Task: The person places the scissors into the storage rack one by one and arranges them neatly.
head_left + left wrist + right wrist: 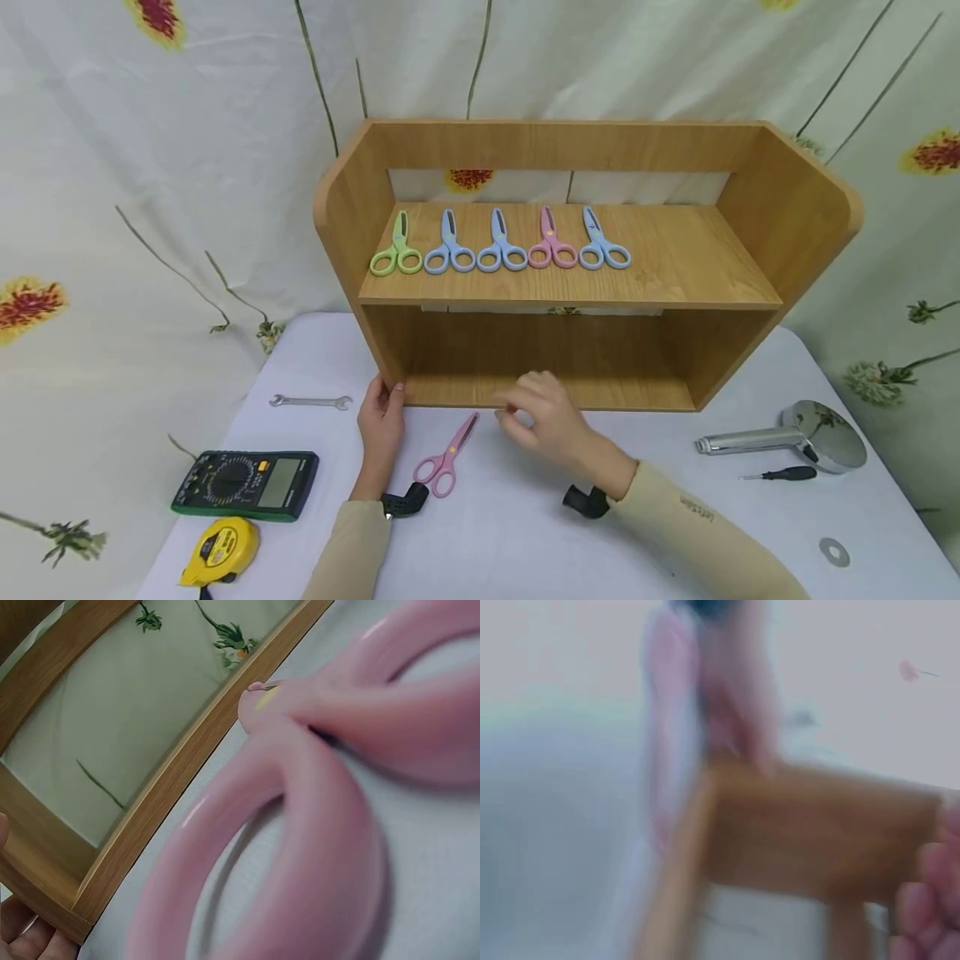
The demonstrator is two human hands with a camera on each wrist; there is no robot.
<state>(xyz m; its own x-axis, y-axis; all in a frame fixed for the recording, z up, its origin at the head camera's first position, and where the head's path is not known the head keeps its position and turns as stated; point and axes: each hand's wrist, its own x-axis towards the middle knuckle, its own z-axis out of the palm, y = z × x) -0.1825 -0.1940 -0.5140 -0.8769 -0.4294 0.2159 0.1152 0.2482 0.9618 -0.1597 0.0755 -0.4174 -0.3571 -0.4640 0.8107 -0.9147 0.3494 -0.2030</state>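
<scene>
My left hand (382, 425) holds the lower left corner of a two-tier wooden shelf (570, 302), thumb on one side of the panel and fingers on the other. Just right of that wrist, a pair of pink scissors (449, 454) lies on the white table, blades toward the shelf; its handle loops (330, 825) loom large in the left wrist view. My right hand (546, 414) hovers before the lower compartment, fingers loosely bent with nothing in them. Along the upper tier stand out green scissors (400, 243), blue scissors (448, 243) and pink scissors (552, 240) in a row of several.
On the left lie a wrench (310, 402), a multimeter (246, 485) and a yellow tape measure (221, 551). To the right are a shower head (825, 436), a small screwdriver (787, 473) and a metal washer (834, 552). A flowered cloth (187, 167) hangs behind.
</scene>
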